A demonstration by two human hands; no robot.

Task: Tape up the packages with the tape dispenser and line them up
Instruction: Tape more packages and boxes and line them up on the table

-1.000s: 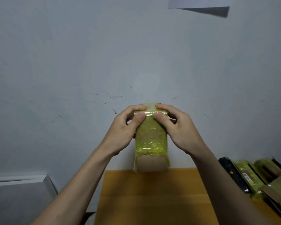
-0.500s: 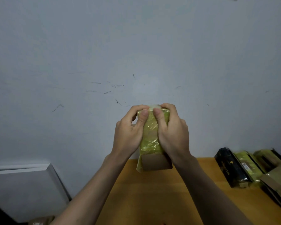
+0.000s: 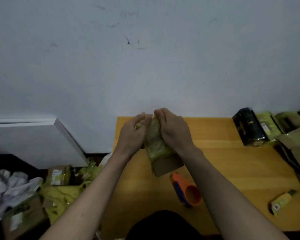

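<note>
While the wooden table (image 3: 232, 163) is taking up the lower middle of the view below a pale wall (image 3: 145, 66), a row of wrapped packages (image 3: 260, 129) is lying along its far right edge. Above the table's middle, 2 hands are holding 1 package (image 3: 157, 144) wrapped in yellow-green tape: the left hand (image 3: 132, 135) and the right hand (image 3: 174, 131) are both curling around its upper end. The orange tape dispenser (image 3: 186, 192) is lying just below it, near the right forearm.

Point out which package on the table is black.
The black package at the left end of the row by the wall; the packages beside it are yellow-green.
</note>
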